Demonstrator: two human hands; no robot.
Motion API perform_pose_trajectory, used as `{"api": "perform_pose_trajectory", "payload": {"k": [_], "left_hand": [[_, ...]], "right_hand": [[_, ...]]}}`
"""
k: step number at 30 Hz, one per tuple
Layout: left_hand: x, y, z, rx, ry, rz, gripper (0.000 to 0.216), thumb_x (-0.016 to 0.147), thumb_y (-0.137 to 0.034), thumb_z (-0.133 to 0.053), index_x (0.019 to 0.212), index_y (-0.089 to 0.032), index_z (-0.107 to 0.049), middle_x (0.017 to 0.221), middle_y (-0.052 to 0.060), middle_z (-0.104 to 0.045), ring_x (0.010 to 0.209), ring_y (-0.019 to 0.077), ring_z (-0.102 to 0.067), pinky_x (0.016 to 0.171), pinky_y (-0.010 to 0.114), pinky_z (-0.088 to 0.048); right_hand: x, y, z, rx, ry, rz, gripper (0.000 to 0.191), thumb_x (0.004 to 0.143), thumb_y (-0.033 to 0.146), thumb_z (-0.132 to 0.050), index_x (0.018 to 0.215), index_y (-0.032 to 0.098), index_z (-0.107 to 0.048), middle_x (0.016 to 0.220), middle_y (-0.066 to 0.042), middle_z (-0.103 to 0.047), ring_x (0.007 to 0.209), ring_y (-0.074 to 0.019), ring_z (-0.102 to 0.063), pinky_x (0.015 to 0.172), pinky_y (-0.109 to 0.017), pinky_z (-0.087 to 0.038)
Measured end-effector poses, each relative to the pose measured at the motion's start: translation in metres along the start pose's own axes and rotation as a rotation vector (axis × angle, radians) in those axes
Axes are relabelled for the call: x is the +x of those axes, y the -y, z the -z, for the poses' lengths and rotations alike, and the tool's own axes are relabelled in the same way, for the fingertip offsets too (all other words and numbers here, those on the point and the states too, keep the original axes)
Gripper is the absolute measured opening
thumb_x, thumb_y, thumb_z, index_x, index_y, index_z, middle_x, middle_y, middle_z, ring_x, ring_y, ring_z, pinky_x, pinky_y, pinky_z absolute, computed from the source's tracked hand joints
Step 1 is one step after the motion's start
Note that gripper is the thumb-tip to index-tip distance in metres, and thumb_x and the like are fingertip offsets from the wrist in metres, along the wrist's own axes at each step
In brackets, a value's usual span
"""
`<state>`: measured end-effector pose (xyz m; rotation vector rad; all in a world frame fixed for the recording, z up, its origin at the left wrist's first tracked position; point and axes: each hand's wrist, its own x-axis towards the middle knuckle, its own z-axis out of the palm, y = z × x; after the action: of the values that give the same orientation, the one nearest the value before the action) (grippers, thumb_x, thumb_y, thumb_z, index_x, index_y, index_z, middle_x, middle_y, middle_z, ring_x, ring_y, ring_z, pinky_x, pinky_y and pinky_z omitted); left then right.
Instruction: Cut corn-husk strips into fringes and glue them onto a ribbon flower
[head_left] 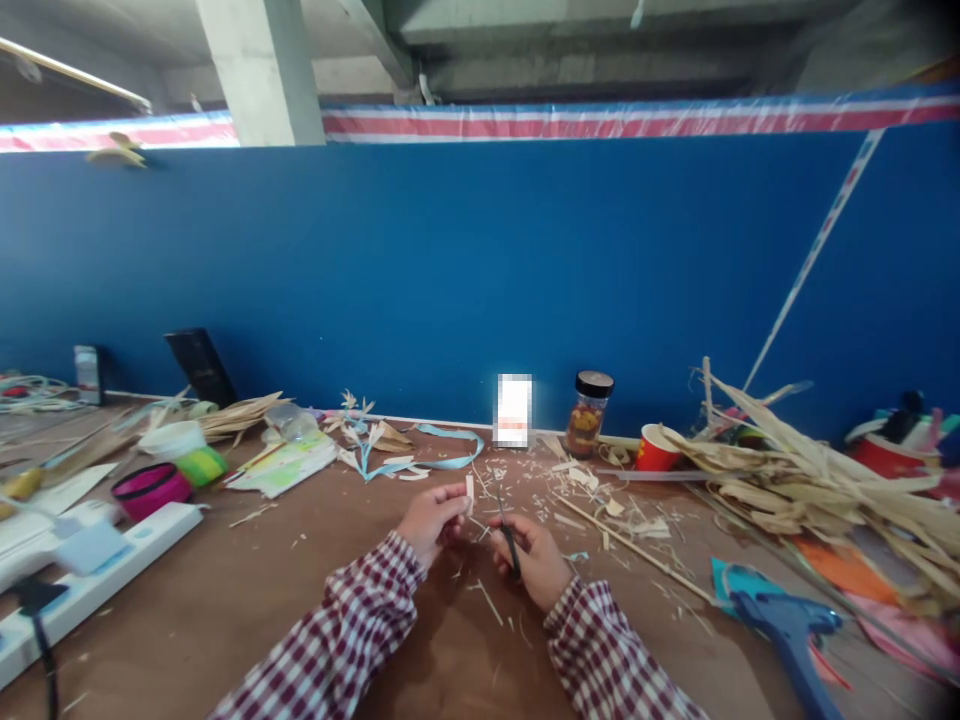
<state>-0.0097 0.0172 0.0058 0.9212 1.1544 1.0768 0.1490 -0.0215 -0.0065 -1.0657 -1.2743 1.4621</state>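
1. Fingers of the left hand (426, 525) are pinched together on a small pale strip (470, 488), which stands up out of the grip, above the brown table (277, 600).
2. Just beside it, the fingers of the right hand (541, 568) are curled around dark-handled scissors (512, 550); the blades point away from the person, near the strip, and I cannot tell whether they are parted.
3. Far left, a white power strip (139, 548) lies slantwise, with a magenta container (154, 488) just behind it.
4. Behind the left hand, a light-blue ribbon (450, 462) curves across the table.
5. Beyond the right hand, pale scraps (517, 477) are scattered, and a dark-lidded jar (586, 420) stands upright.
6. Further right come a red cup (655, 452), a heap of dried husks (780, 490) and, nearer, a blue glue gun (787, 625).
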Motion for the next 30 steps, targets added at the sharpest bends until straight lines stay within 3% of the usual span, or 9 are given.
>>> {"api": "perform_pose_trajectory", "payload": {"k": [3,8,12,15,23,30], "left_hand": [[-0.004,0.013,-0.006,-0.175,-0.028,0.048,0.015,0.063,-0.021,-0.066,0.074,-0.014,-0.059,0.059,-0.002,-0.058,0.041,0.0023,-0.046,0.037,0.011,-0.037],[-0.006,0.022,-0.006,-0.287,-0.038,0.05,0.019,0.059,-0.022,-0.07,0.072,-0.014,-0.059,0.051,-0.004,-0.055,0.037,0.0025,-0.043,0.034,0.012,-0.034],[-0.013,0.026,-0.011,-0.186,0.01,-0.031,0.026,0.055,-0.032,-0.071,0.066,-0.013,-0.058,0.037,-0.008,-0.043,0.029,0.0015,-0.031,0.029,0.014,-0.021],[-0.018,0.026,-0.016,-0.095,0.043,-0.035,0.031,0.051,-0.037,-0.071,0.065,-0.012,-0.058,0.037,-0.008,-0.044,0.029,0.0016,-0.031,0.03,0.015,-0.02],[-0.018,0.029,-0.015,-0.092,0.147,0.054,0.029,0.057,-0.038,-0.067,0.069,-0.013,-0.058,0.037,-0.008,-0.042,0.029,0.0016,-0.03,0.031,0.014,-0.018],[-0.022,0.027,-0.019,0.07,0.124,-0.031,0.028,0.055,-0.039,-0.067,0.058,-0.014,-0.055,0.037,-0.007,-0.045,0.029,0.0028,-0.034,0.031,0.015,-0.023]], "right_hand": [[0.0,0.001,0.001,0.007,-0.02,-0.01,0.042,0.062,0.045,-0.062,0.091,0.016,-0.054,0.056,0.002,-0.057,0.046,-0.0098,-0.049,0.039,-0.018,-0.032],[0.002,-0.003,0.001,0.041,-0.044,0.034,0.041,0.061,0.037,-0.066,0.095,0.017,-0.053,0.062,0.002,-0.058,0.05,-0.0107,-0.051,0.046,-0.021,-0.038],[0.003,-0.005,-0.001,0.065,-0.067,0.096,0.042,0.059,0.029,-0.069,0.096,0.017,-0.053,0.069,0.002,-0.058,0.061,-0.0122,-0.055,0.058,-0.024,-0.044],[0.003,-0.005,0.0,0.029,-0.092,0.117,0.043,0.059,0.027,-0.07,0.097,0.017,-0.053,0.072,0.001,-0.058,0.066,-0.0132,-0.056,0.063,-0.026,-0.045],[0.003,-0.01,0.007,-0.02,-0.031,0.143,0.034,0.065,0.023,-0.066,0.095,0.017,-0.053,0.067,0.003,-0.057,0.061,-0.0105,-0.055,0.058,-0.023,-0.044],[0.003,-0.013,0.008,-0.002,-0.058,0.119,0.039,0.063,0.027,-0.067,0.098,0.018,-0.052,0.066,0.003,-0.055,0.058,-0.0104,-0.054,0.054,-0.022,-0.044]]}}
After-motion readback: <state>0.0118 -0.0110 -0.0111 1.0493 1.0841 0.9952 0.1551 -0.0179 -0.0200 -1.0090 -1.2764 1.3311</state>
